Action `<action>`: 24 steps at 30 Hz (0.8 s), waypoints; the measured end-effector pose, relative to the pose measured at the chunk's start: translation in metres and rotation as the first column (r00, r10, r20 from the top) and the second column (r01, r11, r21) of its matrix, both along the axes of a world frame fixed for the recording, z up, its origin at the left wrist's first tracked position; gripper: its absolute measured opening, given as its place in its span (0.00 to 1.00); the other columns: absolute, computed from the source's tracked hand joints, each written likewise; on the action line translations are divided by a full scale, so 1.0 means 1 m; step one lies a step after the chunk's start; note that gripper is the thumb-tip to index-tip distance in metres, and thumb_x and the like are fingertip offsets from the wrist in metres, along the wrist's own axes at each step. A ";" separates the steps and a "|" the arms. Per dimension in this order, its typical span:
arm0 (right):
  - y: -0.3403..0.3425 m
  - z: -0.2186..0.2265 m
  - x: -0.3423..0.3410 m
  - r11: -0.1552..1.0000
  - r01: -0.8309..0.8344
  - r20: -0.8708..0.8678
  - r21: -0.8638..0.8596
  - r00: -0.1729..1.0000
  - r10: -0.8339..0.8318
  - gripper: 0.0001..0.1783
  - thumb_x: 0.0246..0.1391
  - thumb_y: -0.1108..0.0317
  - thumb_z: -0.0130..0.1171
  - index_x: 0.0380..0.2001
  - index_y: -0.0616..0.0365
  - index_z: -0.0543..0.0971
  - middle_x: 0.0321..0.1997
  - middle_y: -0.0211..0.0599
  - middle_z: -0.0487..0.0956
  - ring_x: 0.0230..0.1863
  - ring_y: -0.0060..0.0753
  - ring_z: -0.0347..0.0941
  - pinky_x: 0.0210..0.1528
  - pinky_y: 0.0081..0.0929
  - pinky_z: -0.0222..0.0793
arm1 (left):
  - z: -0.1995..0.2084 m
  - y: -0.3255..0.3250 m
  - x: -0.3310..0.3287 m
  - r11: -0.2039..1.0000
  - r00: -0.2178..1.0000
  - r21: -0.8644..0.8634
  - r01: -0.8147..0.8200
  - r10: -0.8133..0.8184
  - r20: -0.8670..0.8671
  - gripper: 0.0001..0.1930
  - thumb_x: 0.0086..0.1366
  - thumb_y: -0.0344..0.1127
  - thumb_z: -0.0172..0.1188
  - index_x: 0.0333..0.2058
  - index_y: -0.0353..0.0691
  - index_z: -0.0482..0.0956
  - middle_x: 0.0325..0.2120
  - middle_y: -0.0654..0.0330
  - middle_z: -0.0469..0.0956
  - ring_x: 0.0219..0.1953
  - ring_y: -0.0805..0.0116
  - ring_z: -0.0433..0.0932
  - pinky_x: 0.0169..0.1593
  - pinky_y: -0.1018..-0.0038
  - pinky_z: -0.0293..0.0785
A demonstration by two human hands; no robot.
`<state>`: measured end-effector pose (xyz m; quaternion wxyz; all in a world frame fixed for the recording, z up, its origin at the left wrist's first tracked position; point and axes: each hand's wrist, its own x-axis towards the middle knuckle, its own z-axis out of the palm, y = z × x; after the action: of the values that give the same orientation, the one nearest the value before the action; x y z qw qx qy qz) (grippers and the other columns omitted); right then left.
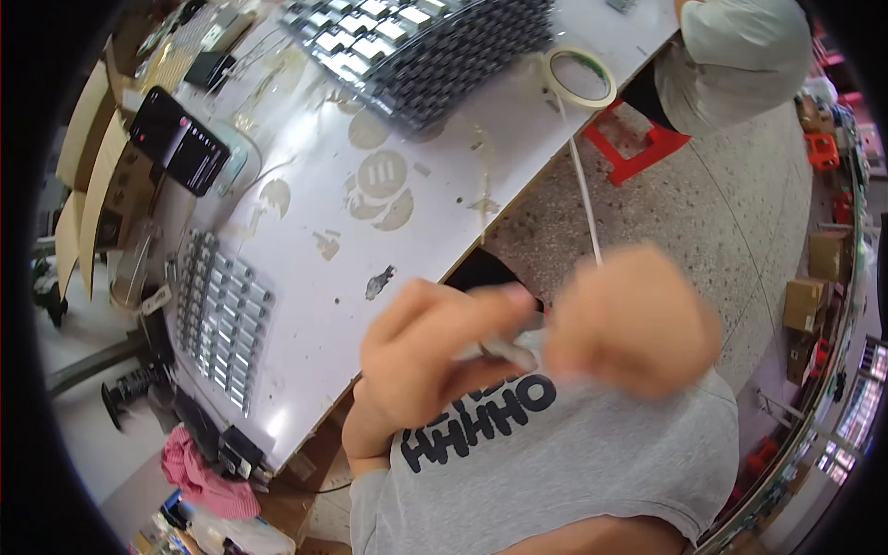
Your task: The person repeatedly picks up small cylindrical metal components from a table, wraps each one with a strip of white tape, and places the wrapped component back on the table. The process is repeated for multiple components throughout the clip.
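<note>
My left hand is curled in front of my grey shirt, its thumb and fingers closed round a small greyish-white thing too blurred to name. To its right my right hand, smeared by motion, makes a fist. A narrow pale strip of tape runs taut from the far table edge down to this fist. Its upper end meets a roll of cream masking tape lying flat at that edge. What the right fingers pinch is hidden behind the knuckles.
Stacked clear and black trays of metallic pieces cover the table's far side. Another filled tray lies at the left, below a phone on a stand. An open carton stands beyond. A co-worker's sleeve and a red stool are far right.
</note>
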<state>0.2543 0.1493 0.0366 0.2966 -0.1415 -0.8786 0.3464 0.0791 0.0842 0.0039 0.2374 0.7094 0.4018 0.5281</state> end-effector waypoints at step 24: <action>-0.017 0.010 -0.037 0.759 -0.113 -0.010 -0.641 0.990 0.139 0.05 0.48 0.72 0.53 0.25 0.62 0.69 0.15 0.25 0.70 0.15 0.08 0.60 0.16 0.09 0.51 | 0.001 -0.044 -0.016 0.934 0.933 0.003 -0.356 0.355 0.055 0.25 0.35 0.29 0.68 0.36 0.35 0.71 0.32 0.62 0.76 0.21 0.75 0.68 0.23 0.83 0.66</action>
<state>0.2176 0.1322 0.0466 0.1900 -0.1812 -0.7212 0.6411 0.0629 0.0405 0.0052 0.1441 0.6121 0.5136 0.5838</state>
